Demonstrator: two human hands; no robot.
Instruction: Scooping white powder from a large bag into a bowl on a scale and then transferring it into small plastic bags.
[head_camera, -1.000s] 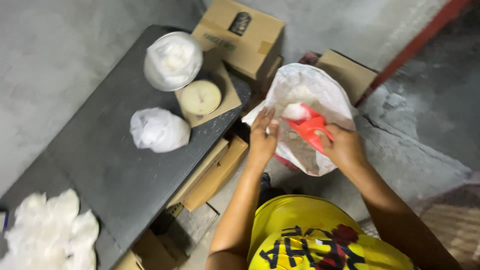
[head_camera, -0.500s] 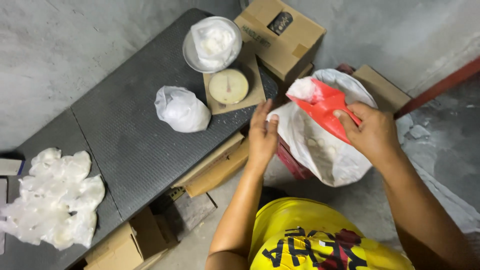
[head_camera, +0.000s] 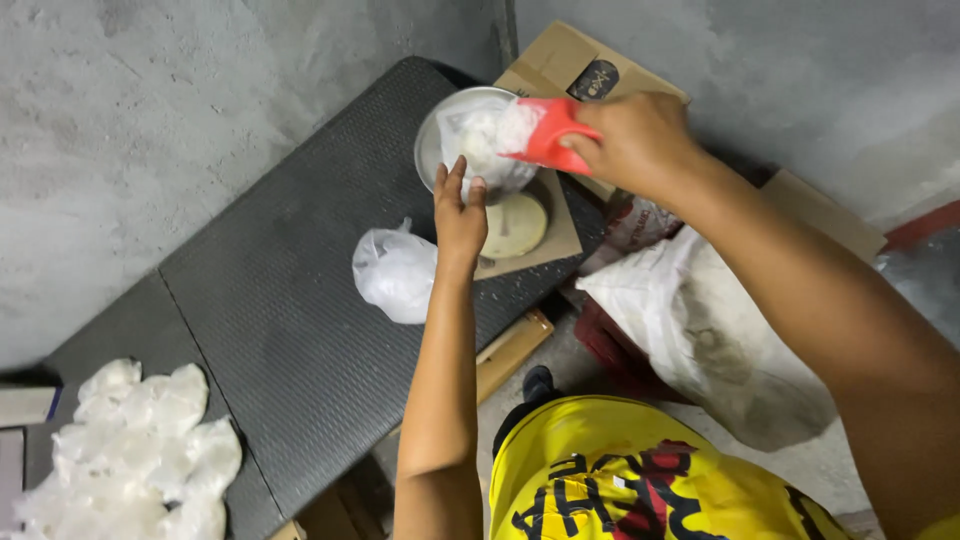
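My right hand (head_camera: 635, 140) grips a red scoop (head_camera: 548, 132) and tips white powder from it into a clear plastic bag (head_camera: 478, 140). The bag sits in a round metal bowl (head_camera: 428, 140) on top of a small scale (head_camera: 515, 225) on the dark bench. My left hand (head_camera: 458, 215) holds the near edge of the bag's mouth with its fingers raised. A large white sack (head_camera: 700, 330) of the powder stands open on the floor under my right forearm.
A tied, filled plastic bag (head_camera: 395, 272) lies on the dark textured bench (head_camera: 270, 310). A heap of filled bags (head_camera: 135, 460) sits at the bench's near left end. Cardboard boxes (head_camera: 590, 70) stand behind the bowl, against a grey concrete wall and floor.
My right hand lifted the loaded red scoop out of the white sack and carried it left, over the bag in the bowl. My left hand left the sack's rim for the bag's edge.
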